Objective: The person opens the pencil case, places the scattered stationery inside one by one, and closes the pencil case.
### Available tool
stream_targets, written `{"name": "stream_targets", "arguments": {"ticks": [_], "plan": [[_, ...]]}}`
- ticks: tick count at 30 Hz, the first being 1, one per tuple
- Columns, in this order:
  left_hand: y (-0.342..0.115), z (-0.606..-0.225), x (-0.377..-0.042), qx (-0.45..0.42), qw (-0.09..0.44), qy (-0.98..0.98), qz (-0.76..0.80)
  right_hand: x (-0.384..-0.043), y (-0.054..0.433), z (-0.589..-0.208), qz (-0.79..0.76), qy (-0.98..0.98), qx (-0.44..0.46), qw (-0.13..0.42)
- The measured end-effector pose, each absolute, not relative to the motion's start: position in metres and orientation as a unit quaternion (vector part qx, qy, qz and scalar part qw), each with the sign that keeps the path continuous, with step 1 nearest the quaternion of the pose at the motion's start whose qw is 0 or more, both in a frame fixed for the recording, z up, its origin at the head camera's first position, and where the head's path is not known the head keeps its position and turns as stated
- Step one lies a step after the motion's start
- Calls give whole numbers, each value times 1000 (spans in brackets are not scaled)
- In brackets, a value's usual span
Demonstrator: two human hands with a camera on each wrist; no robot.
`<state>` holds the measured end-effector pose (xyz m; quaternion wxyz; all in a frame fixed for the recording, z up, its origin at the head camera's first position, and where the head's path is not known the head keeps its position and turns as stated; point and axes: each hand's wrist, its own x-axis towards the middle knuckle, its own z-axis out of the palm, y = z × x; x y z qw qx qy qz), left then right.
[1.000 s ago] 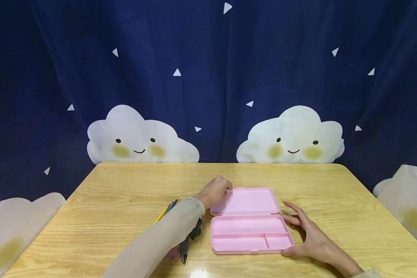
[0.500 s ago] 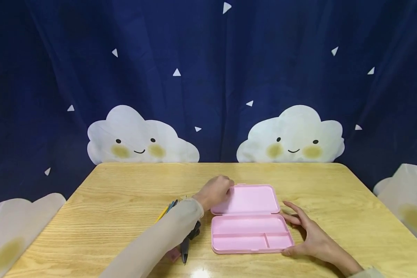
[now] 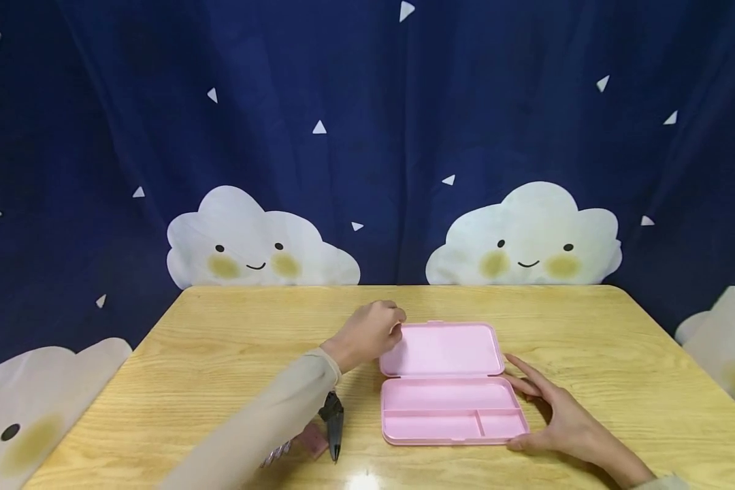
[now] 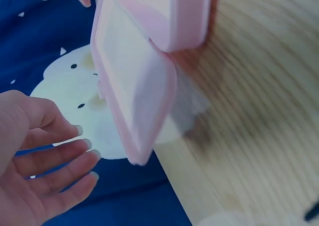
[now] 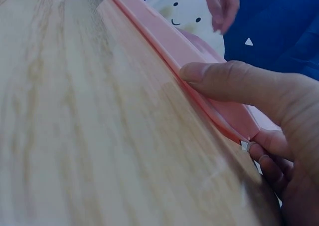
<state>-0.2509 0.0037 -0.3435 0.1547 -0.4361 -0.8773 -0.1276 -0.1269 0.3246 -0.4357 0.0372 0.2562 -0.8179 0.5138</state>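
An opened pink pencil case (image 3: 429,395) lies on the wooden table, its lid (image 3: 450,350) folded back toward the far side. The tray part has one long compartment and two smaller ones in front, with nothing in them. My left hand (image 3: 367,333) is at the lid's left far corner; in the left wrist view its loosely bent fingers (image 4: 75,168) are apart from the lid and hold nothing. My right hand (image 3: 563,418) grips the case's right end, thumb (image 5: 214,79) on the front wall and fingertips curled at the side.
Left of the case lie a black pen (image 3: 335,432), a small pink block (image 3: 314,441) and a spiral-shaped piece (image 3: 275,454), partly hidden by the left sleeve (image 3: 263,422). A dark blue curtain (image 3: 398,136) with smiling clouds hangs behind the table's far edge.
My left hand has come off the lid and shifted slightly up and left. The lid now lies folded further back. My right hand stays on the case. The pencils are now hidden behind the left sleeve.
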Motion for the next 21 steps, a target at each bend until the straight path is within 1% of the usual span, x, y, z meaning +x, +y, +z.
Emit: {"name": "stream_targets", "arguments": {"ticks": [5, 11, 14, 21], "plan": [[-16, -348, -242, -429, 136, -882, -138, -128, 326, -436, 517, -818, 250, 29], [-38, -355, -229, -454, 118, -872, -138, -127, 326, -436, 524, -815, 245, 19], [-48, -360, -222, -470, 113, -868, -113, -126, 327, -436, 522, -815, 250, 23], [-66, -366, -210, -491, 80, -866, -45, -128, 328, -436, 540, -805, 247, 9]]}}
